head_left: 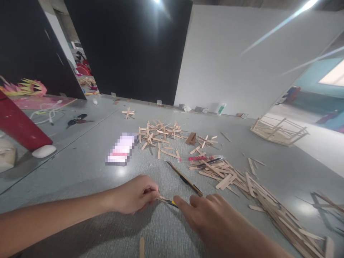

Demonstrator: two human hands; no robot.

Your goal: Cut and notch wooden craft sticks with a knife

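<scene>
In the head view, my left hand [138,195] is closed around a thin wooden stick [161,198], and only its tip shows past the fingers. My right hand [208,215] grips a utility knife [172,203] with a bit of yellow at its front. The knife's dark blade meets the end of the stick between my two hands. Just beyond my hands, a second craft knife [185,179] lies on the grey table [88,182]. Near the bottom edge rests a loose wooden stick [142,247].
Joined stick pieces [161,132] lie behind my hands. A long heap of wooden sticks [249,186] spreads along the right. A blurred-out phone-like rectangle [122,148] lies left of centre, with keys [77,120] farther left. A stick frame [281,130] stands at the far right.
</scene>
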